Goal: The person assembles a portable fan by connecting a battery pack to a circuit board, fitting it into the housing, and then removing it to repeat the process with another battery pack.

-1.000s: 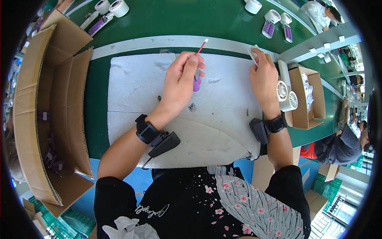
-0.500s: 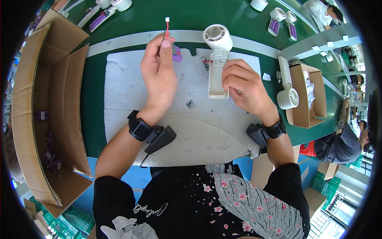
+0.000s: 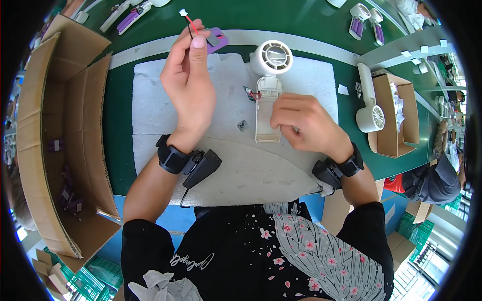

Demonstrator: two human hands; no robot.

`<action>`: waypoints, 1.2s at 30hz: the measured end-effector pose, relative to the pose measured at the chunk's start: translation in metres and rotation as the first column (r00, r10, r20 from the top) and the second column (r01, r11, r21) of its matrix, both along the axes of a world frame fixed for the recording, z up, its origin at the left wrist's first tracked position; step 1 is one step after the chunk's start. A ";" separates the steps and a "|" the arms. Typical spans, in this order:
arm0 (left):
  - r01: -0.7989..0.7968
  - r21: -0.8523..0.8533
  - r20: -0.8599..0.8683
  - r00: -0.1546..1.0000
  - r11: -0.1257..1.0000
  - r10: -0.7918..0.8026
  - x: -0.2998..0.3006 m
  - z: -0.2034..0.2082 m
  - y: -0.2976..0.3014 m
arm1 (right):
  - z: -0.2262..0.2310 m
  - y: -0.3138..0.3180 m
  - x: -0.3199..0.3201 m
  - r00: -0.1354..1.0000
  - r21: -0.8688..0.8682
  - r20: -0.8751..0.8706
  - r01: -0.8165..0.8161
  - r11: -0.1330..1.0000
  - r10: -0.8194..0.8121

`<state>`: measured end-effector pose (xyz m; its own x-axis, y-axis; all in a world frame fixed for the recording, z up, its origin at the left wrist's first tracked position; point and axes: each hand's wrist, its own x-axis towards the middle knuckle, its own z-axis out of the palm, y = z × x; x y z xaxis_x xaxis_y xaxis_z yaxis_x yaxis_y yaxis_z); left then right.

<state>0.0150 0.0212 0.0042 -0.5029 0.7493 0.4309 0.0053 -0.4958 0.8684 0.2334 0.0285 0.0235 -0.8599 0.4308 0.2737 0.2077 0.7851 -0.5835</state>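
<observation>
My left hand (image 3: pixel 191 90) is raised over the far left of the white foam mat (image 3: pixel 170 110). Its thumb and fingers pinch a purple battery pack (image 3: pixel 221 44) with red and black wires (image 3: pixel 192 25). A small white connector (image 3: pixel 183 13) tops the wires. On the mat, a white handheld fan (image 3: pixel 265 120) has its handle housing uncovered and its round head pointing away from me. Beside the handle's left edge, a small circuit board (image 3: pixel 249 94) hangs on red wires. My right hand (image 3: pixel 309 120) is closed at the handle's right edge, its fingertips partly hidden.
A tall cardboard box (image 3: pixel 83 130) with purple battery packs inside stands at the left. At the right are another white fan (image 3: pixel 370 119) and a smaller cardboard box (image 3: pixel 409 118). Several partly built fans lie across the green table (image 3: pixel 226 17). Another person (image 3: pixel 437 175) sits at far right.
My left hand has moved up and left with the battery pack. The fan has shifted nearer me and lies flatter, and my right hand has moved slightly toward me with it.
</observation>
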 end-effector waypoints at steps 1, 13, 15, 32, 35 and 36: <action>0.014 0.051 -0.032 0.999 0.999 -0.012 0.001 0.002 -0.001 | -0.001 0.001 0.002 1.000 -0.018 0.004 0.027 0.999 -0.027; 0.573 0.021 -0.231 0.800 0.820 -0.553 0.022 0.009 -0.028 | -0.008 0.000 -0.012 0.836 0.045 -0.461 0.356 0.933 -0.297; 0.548 0.029 -0.285 0.806 0.836 -0.518 0.021 0.009 -0.027 | -0.009 -0.001 -0.011 0.843 0.026 -0.445 0.351 0.936 -0.303; 0.373 -0.007 -0.195 0.910 0.928 -0.367 0.019 0.006 -0.024 | -0.005 -0.001 -0.007 0.913 0.028 -0.333 0.258 0.966 -0.235; 0.356 -0.020 -0.192 0.916 0.934 -0.352 0.021 0.006 -0.025 | -0.006 -0.003 -0.007 0.910 0.047 -0.336 0.274 0.961 -0.243; 0.352 -0.036 -0.181 0.918 0.935 -0.352 0.021 0.007 -0.026 | -0.005 -0.003 -0.007 0.913 0.042 -0.330 0.268 0.962 -0.240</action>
<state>0.0364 -0.0050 0.0114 -0.1198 0.8650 0.4872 -0.0114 -0.4919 0.8706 0.2263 0.0256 0.0184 -0.5852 0.5862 0.5602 0.2209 0.7800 -0.5855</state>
